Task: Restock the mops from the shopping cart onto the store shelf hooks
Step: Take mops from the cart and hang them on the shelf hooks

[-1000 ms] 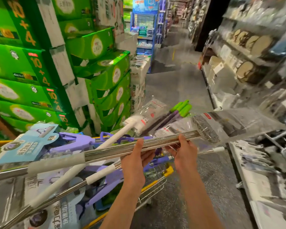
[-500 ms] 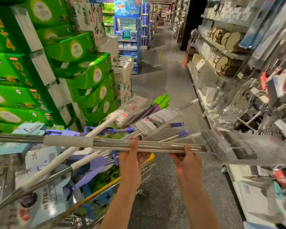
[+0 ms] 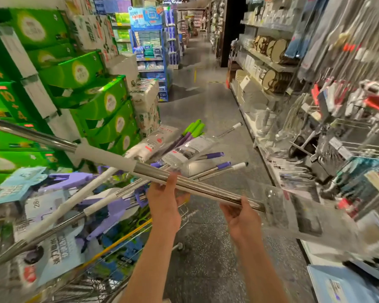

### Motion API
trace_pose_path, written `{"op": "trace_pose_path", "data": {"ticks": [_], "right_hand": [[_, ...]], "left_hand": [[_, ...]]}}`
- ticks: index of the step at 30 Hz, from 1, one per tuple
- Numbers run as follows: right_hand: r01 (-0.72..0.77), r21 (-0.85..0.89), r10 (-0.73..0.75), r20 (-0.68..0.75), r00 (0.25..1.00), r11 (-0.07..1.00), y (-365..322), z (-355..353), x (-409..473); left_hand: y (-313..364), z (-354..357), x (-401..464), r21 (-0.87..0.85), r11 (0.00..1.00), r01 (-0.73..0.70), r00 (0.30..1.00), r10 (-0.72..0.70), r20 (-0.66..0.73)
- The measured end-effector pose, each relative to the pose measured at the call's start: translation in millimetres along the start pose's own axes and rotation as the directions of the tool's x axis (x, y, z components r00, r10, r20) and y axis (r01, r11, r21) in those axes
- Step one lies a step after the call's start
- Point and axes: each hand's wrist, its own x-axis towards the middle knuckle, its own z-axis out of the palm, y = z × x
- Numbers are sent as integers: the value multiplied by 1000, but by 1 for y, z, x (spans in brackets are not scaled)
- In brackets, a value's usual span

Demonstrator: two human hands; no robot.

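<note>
Above the wire shopping cart [image 3: 118, 278], both hands grip a long steel-poled mop [image 3: 197, 186]: left hand [image 3: 164, 206] mid-shaft, right hand [image 3: 242, 217] beside its plastic-wrapped head. Stiff, probably light but slippery and unwieldy; hold near the head.

Holding one mop [image 3: 123, 161] by its steel pole with both hands, pole tilting down to the right, grey foam sleeve up left. Left hand [image 3: 164, 199] gripping pole from below, thumb over the top; right hand [image 3: 242, 217] pinching lower pole just beside the bagged mop head [image 3: 302, 215]. Resting in the shopping cart [image 3: 127, 237] at lower left: more mops [image 3: 68, 206], purple and white. Lining the aisle floor [image 3: 206, 106]: green boxes [image 3: 85, 73] at left, store shelf hooks [image 3: 348, 127] at right, blurred.
</note>
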Motion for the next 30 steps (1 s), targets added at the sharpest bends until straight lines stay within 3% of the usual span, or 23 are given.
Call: {"op": "trace_pose_path", "data": {"ticks": [7,10,14,17,19,23,27,30], "right_hand": [[-78,-219,79,-5,997,973,-15,-30,-13],[-41,-459,31,-29,999,887,-25,-35,-23],[179,-672,-267,-29,963,719,-31,-36,-33],[426,-765,-540,123,833,483,-31,-35,-36],[482,-782,-587,189,787,396,-28,-32,-39],[534,-763,-587,257,768,364,-18,-29,-36],[511,-779,-624,204,754,363,-16,-33,-38],[528,-793,-664,221,714,304,-21,-34,-45]], "left_hand": [[-15,22,-5,114,993,-36,990,20,139],[-19,33,-1,170,984,-48,980,13,197],[-26,46,8,224,974,-39,959,-27,281],[-28,54,11,237,971,-35,930,-56,362],[-28,60,11,239,970,-35,904,-71,422],[-24,70,10,269,961,-62,847,-92,524],[-22,78,9,294,953,-76,783,-126,609],[-21,86,0,292,953,-85,704,-150,694]]}}
